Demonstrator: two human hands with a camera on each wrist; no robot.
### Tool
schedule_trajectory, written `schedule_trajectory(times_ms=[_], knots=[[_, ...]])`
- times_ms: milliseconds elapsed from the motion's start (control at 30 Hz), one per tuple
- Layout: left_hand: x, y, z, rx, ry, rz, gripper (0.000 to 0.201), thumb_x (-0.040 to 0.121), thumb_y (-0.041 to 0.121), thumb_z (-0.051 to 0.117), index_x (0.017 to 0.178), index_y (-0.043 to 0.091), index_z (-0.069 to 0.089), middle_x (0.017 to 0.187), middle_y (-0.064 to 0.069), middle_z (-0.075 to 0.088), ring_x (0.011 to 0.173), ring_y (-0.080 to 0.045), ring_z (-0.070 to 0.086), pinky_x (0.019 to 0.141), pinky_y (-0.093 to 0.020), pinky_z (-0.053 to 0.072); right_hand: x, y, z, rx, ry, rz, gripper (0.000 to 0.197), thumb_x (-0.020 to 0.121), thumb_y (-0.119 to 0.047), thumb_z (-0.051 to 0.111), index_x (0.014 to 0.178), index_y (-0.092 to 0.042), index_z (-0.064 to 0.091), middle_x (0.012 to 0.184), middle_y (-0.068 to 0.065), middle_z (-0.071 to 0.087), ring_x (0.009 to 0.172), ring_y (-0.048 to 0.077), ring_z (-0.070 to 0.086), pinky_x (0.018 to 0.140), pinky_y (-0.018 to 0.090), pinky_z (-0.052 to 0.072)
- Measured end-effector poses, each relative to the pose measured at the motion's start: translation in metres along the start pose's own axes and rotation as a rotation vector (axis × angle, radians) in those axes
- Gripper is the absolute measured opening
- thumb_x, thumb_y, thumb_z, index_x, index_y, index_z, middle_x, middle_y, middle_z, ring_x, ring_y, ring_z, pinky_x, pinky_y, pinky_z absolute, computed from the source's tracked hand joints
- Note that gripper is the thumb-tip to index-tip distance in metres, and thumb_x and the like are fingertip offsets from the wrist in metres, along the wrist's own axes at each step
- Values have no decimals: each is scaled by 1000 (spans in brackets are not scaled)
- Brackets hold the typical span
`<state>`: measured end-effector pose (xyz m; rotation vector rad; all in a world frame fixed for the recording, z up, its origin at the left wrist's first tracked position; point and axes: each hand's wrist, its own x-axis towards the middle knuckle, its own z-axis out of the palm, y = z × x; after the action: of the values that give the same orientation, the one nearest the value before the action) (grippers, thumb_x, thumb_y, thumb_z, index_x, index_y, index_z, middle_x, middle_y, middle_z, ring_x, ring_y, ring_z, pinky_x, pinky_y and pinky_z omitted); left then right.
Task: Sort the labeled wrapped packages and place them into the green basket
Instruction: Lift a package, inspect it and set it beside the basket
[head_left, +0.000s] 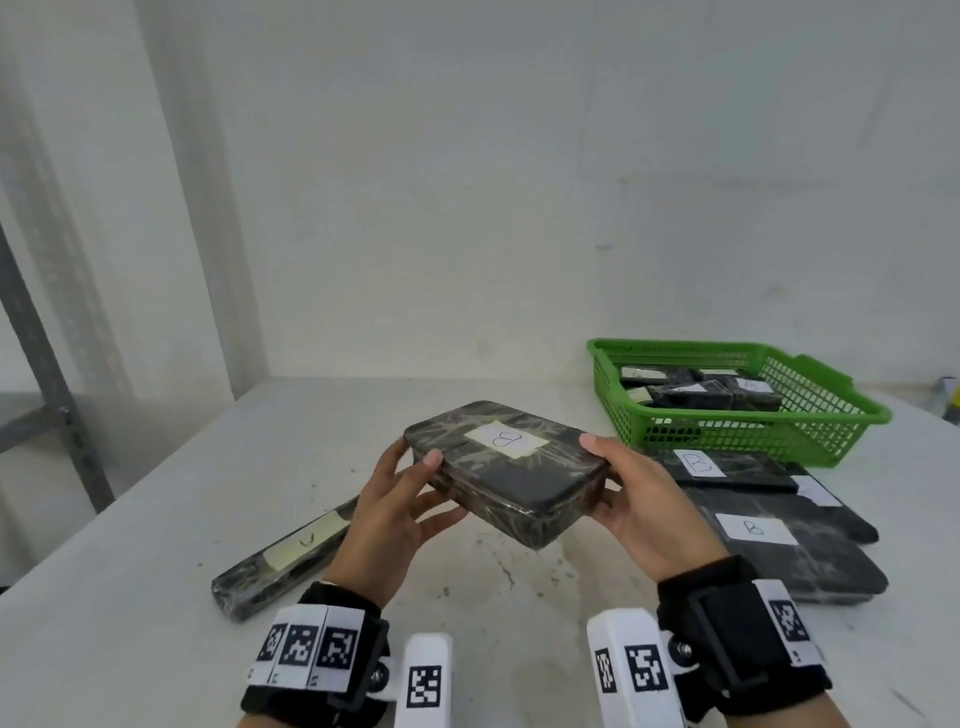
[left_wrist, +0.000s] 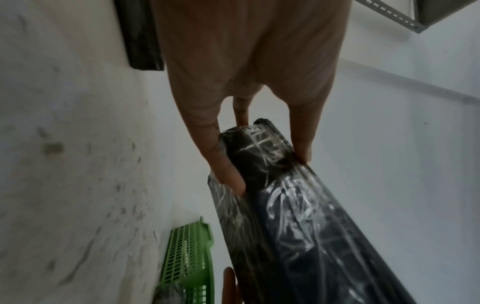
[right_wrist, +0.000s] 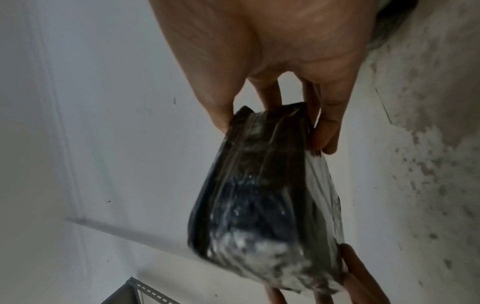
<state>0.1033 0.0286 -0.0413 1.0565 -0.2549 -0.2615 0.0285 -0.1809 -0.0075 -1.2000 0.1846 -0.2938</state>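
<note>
A black plastic-wrapped package (head_left: 506, 470) with a white label marked B is held above the table between both hands. My left hand (head_left: 402, 499) grips its left end, thumb on top and fingers underneath; the left wrist view shows the package (left_wrist: 285, 216) pinched between thumb and fingers. My right hand (head_left: 631, 499) grips the right end, and the right wrist view shows its fingers round the package (right_wrist: 262, 197). The green basket (head_left: 831, 410) stands at the back right with several wrapped packages inside.
Flat B-labelled packages (head_left: 753, 540) lie stacked in front of the basket on the right. A long narrow wrapped package (head_left: 291, 556) lies on the table to the left. A metal shelf frame (head_left: 47, 364) stands at the far left. A white wall runs behind the table.
</note>
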Motion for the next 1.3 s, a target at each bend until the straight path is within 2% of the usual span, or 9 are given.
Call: schedule_trajectory(times_ms=[100,200,333,400,567,767,867,1133,1300], knots=[[-4,1,9,33,-29,3,49,71,21,73,114,7,56,107,-18,68,86,-30,70,71,-36,60,-11,-11,-13,-20,40,-25,35,90,-34,61,108,-5,70,92,6,75,79,14,70,70,26,56],[-9,4,27,98,-67,8,59,59,17,85,107,10,51,104,-22,63,81,-28,72,72,-39,60,-27,-27,-36,-54,67,-47,58,81,-36,65,124,3,61,96,8,74,82,12,71,71,24,55],[-23,10,61,375,-112,-4,68,51,36,88,102,10,50,108,-15,64,90,-23,71,86,-44,59,-53,-48,-64,-159,119,-50,31,91,-27,63,115,-8,66,111,10,73,92,16,71,67,27,58],[-32,11,80,511,-140,-16,66,51,48,85,93,10,50,98,-11,68,87,-20,69,90,-44,55,-64,-56,-79,-244,166,-37,22,95,-25,60,114,-17,68,108,4,74,96,18,71,79,38,59],[-55,-1,115,612,-252,-179,57,77,36,81,118,11,51,101,-18,72,80,-23,73,75,-35,61,-98,-78,-117,-483,255,60,18,96,-26,60,105,-14,70,94,5,75,83,18,71,70,32,58],[-78,-27,139,773,-396,-330,51,83,27,77,121,7,49,89,-14,75,75,-22,72,72,-34,60,-121,-68,-172,-823,277,243,25,93,-35,64,98,-11,68,94,3,68,79,15,62,61,25,48],[-84,-36,148,814,-442,-392,46,85,24,76,117,5,50,96,-20,74,78,-26,73,74,-34,61,-122,-55,-196,-825,323,259,32,88,-31,71,112,-11,64,102,10,67,81,20,61,63,27,48],[-84,-50,169,844,-480,-419,26,86,17,75,99,8,54,92,-21,72,72,-25,72,74,-34,62,-117,-52,-216,-826,397,207,27,83,-24,76,101,-17,57,98,23,67,79,28,58,64,30,39],[-83,-53,165,810,-452,-430,38,86,14,75,113,3,51,99,-26,72,72,-25,72,72,-33,62,-118,-49,-218,-836,398,182,29,84,-23,76,104,-16,56,104,26,67,81,28,60,61,29,40]])
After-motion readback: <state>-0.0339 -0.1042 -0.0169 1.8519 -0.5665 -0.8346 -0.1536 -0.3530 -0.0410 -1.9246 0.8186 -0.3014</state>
